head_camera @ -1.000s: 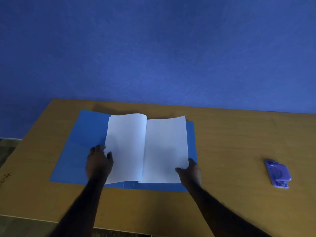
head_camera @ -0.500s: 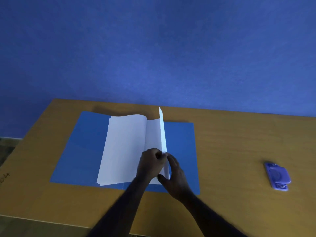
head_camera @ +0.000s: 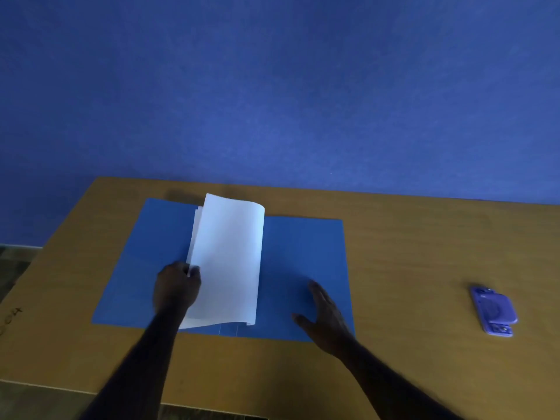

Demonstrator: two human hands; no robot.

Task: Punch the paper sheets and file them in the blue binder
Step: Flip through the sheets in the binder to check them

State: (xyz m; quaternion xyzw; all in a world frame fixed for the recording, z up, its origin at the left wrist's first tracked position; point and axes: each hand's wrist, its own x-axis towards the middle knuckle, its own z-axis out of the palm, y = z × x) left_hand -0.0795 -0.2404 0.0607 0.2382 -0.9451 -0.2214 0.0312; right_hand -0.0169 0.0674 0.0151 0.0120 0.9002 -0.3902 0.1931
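On the desk (head_camera: 424,253), lower centre-left of the frame, the blue binder (head_camera: 303,259) lies open. The paper sheets (head_camera: 230,259) lie on its left half, and the left hand (head_camera: 177,287) pinches their left edge. The right hand (head_camera: 325,313) rests spread flat on the binder's bare right half.

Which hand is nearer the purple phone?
Right. The right hand is over the blue binder, left of the purple phone; the left hand grips the paper sheets farther left.
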